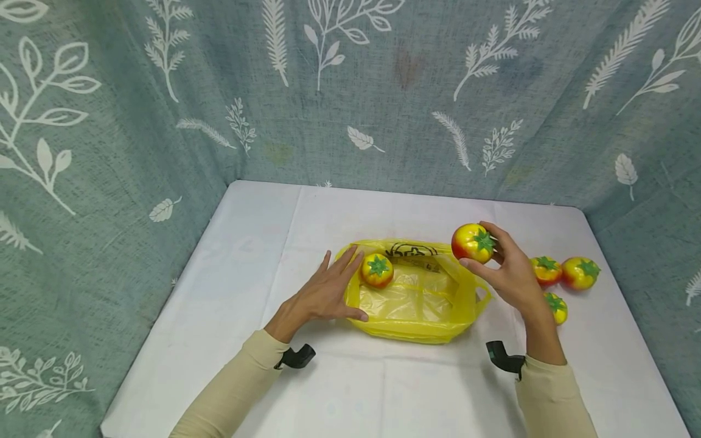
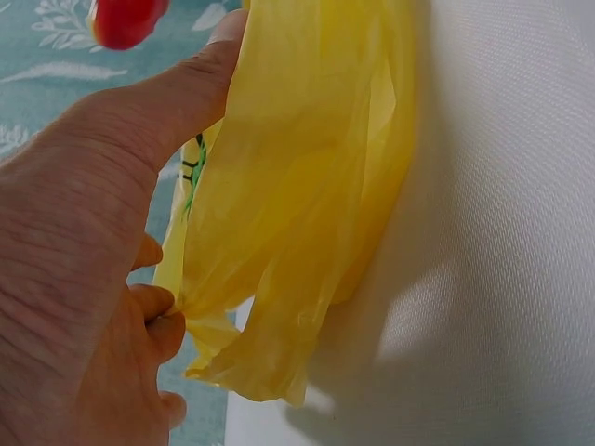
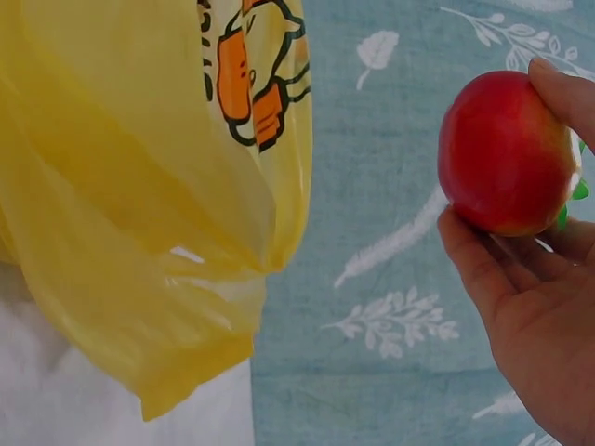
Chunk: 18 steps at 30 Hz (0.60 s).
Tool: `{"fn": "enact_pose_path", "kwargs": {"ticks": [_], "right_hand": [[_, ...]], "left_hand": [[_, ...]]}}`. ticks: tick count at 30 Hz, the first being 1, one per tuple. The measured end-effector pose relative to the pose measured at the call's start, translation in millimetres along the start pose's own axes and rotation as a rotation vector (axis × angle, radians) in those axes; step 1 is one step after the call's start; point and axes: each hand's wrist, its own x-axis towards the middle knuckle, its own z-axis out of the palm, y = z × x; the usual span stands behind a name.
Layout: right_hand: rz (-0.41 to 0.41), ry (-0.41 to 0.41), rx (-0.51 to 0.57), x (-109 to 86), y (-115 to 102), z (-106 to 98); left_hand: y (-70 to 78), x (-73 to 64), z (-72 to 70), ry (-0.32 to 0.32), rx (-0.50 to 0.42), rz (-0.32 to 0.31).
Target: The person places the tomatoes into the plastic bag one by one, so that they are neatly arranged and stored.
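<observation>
A yellow plastic bag (image 1: 411, 331) stands on the table with its mouth facing up and dark print on its far inner wall. One artificial tomato (image 1: 376, 271), yellow and red with a green star-shaped top, is at the left inside the mouth. My left hand (image 1: 328, 289) spreads its fingers and thumb against the bag's left rim. Above the bag's right end, my right hand (image 1: 512, 271) holds another artificial tomato (image 1: 473, 243) between thumb and fingers. The right wrist view shows this tomato's red underside (image 3: 507, 153), apart from the bag.
Several more artificial tomatoes, including one at the far right (image 1: 579, 274), lie on the table right of my right hand. White cloth (image 1: 339, 389) covers the table. A blue-green leaf-patterned curtain (image 1: 350, 109) hangs behind it and at both sides.
</observation>
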Motion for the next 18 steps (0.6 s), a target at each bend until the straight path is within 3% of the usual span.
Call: {"fn": "enact_pose_path", "kwargs": {"ticks": [18], "right_hand": [[-0.001,-0.069,-0.021,18.2,-7,13]], "left_hand": [[0.2,-1.5,-2.4,0.007,0.015,0.011]]}}
